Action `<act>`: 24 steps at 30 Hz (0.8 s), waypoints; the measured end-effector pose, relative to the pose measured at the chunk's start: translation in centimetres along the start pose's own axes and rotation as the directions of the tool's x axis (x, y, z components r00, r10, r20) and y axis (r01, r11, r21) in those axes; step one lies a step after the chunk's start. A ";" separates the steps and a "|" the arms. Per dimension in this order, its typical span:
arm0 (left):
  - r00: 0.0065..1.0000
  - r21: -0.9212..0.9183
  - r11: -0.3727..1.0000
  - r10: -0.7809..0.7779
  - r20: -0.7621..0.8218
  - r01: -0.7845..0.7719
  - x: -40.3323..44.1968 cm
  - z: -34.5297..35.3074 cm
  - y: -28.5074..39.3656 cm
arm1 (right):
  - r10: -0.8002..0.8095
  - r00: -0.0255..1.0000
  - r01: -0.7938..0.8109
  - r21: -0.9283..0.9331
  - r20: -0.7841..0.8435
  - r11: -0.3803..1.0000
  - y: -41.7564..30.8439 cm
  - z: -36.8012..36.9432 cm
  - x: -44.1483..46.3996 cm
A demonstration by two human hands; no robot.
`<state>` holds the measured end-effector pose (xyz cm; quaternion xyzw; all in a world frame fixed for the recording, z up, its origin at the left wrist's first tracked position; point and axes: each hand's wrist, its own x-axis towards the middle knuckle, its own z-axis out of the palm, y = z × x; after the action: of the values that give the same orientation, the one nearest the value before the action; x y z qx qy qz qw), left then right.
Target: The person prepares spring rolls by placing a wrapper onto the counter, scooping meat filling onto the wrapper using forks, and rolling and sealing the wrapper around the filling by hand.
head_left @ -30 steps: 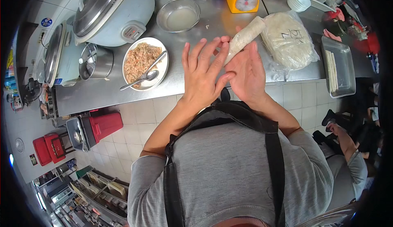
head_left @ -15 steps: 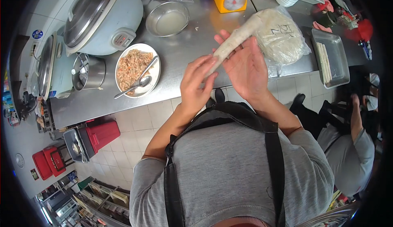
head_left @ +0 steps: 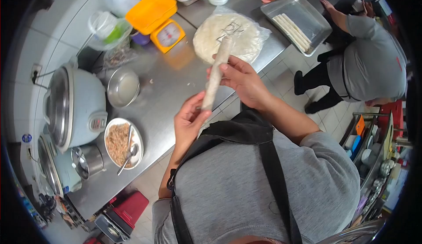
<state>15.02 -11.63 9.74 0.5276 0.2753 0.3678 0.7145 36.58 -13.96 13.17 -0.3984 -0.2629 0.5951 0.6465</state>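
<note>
a pale, slender, nearly straight roll (head_left: 214, 80) (faintly mottled, perhaps).

On the table (head_left: 162, 83), a plate (head_left: 138, 151) sits left, a bag (head_left: 246, 35) midway, a tray (head_left: 310, 22) right; before the bag, a roll (head_left: 214, 81) lies in the left hand (head_left: 188, 120) and right hand (head_left: 247, 83).

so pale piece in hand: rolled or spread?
Rolled: the pale piece is a long, narrow tube, left hand at its near end, right hand gripping its middle.
</note>
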 end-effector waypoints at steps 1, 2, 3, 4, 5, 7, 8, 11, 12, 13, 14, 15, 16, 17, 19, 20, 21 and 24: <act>0.998 0.014 1.000 -0.026 0.053 0.025 0.8 0.9 -0.5 | -0.003 0.999 0.001 -0.036 -0.040 0.999 -0.9 -2.0 0.2; 0.996 0.193 0.980 0.040 0.076 -0.054 1.9 1.8 -0.9 | 0.000 0.997 -0.005 -0.070 -0.078 0.998 -1.9 -4.3 0.5; 0.995 0.268 0.960 0.060 0.078 -0.078 2.9 2.4 -1.2 | 0.003 0.994 -0.015 -0.105 -0.111 0.994 -3.2 -6.7 0.8; 0.994 0.342 0.934 0.081 0.079 -0.104 4.0 2.7 -1.3 | -0.029 0.989 0.008 -0.140 -0.147 0.990 -4.9 -9.3 1.3; 0.991 0.412 0.902 0.104 0.081 -0.128 5.2 3.1 -1.5 | -0.060 0.982 0.028 -0.177 -0.180 0.984 -7.2 -12.1 1.8; 0.996 0.436 0.896 0.083 0.016 -0.082 7.1 4.1 -1.9 | -0.091 0.980 0.036 -0.287 -0.179 0.957 -12.4 -18.9 3.3; 0.998 0.452 0.890 0.067 -0.016 -0.053 8.1 4.7 -1.9 | -0.081 0.975 0.009 -0.328 -0.207 0.945 -15.4 -21.9 4.0; 0.995 0.477 0.879 0.040 -0.091 0.009 10.6 7.2 -2.6 | -0.128 0.949 -0.047 -0.531 -0.288 0.846 -23.0 -30.8 6.9; 0.994 0.473 0.881 0.027 -0.108 0.028 11.3 8.1 -3.0 | -0.087 0.947 -0.123 -0.598 -0.310 0.792 -24.8 -34.2 8.2; 0.992 0.468 0.882 0.013 -0.124 0.047 12.0 9.0 -3.3 | -0.049 0.941 -0.197 -0.658 -0.335 0.727 -26.1 -37.3 9.5; 0.991 0.482 0.873 -0.002 -0.137 0.068 12.6 9.9 -3.5 | -0.010 0.934 -0.257 -0.690 -0.358 0.677 -26.8 -39.5 10.6; 0.989 0.499 0.863 -0.007 -0.146 0.080 13.1 10.7 -3.8 | 0.043 0.927 -0.315 -0.711 -0.372 0.629 -26.9 -41.7 11.7; 0.988 0.515 0.852 -0.008 -0.157 0.089 13.5 11.4 -4.0 | 0.094 0.918 -0.366 -0.732 -0.385 0.575 -26.6 -43.9 12.8; 0.986 0.532 0.841 -0.008 -0.168 0.097 13.8 12.0 -4.1 | 0.143 0.907 -0.410 -0.751 -0.397 0.517 -26.0 -45.8 13.7; 0.979 0.528 0.840 -0.021 -0.203 0.127 14.1 13.1 -4.3 | 0.096 0.914 -0.401 -0.839 -0.395 0.367 -23.8 -47.4 14.9; 0.976 0.527 0.838 -0.028 -0.216 0.140 14.2 13.6 -4.3 | 0.134 0.925 -0.378 -0.844 -0.354 0.380 -22.6 -48.8 15.3; 0.973 0.526 0.836 -0.036 -0.227 0.154 14.3 13.9 -4.3 | 0.172 0.934 -0.356 -0.846 -0.313 0.396 -21.7 -49.2 15.5; 0.961 0.517 0.835 -0.048 -0.271 0.188 14.6 14.9 -4.4 | 0.076 0.952 -0.306 -0.934 -0.297 0.185 -19.9 -49.5 15.5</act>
<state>36.13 -8.65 9.81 0.6387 0.4863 0.2933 0.5193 90.44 -8.33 0.65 -0.7968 -0.4641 0.3344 0.1947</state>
